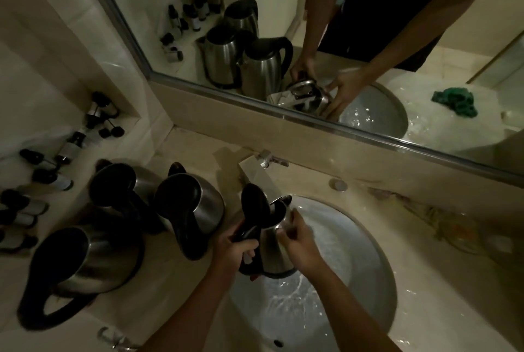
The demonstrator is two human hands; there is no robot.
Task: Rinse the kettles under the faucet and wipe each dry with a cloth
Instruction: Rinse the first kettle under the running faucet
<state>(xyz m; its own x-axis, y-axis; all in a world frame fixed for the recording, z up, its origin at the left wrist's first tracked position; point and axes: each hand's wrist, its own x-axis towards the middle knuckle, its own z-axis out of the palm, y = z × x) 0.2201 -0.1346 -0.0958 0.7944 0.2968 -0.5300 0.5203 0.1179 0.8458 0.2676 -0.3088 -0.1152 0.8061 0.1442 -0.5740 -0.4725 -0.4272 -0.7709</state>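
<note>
I hold a steel kettle (273,246) with its black lid flipped open over the left side of the sink basin (365,252), its mouth under the faucet spout (255,174). My left hand (235,249) grips the kettle's black handle. My right hand (297,241) lies on the kettle's steel body, its fingers at the rim near the spout. Three more steel kettles stand on the counter to the left: one at the back (133,184), one in the middle (198,204) and one near the front (93,258). A green cloth (453,102) shows only in the mirror.
Several small dark toiletry bottles (51,178) crowd the counter's far left. A mirror (283,25) spans the wall behind the sink. Water lies in the basin. A round button (338,185) sits behind the basin. Blurred clutter (453,232) lies on the counter to the right.
</note>
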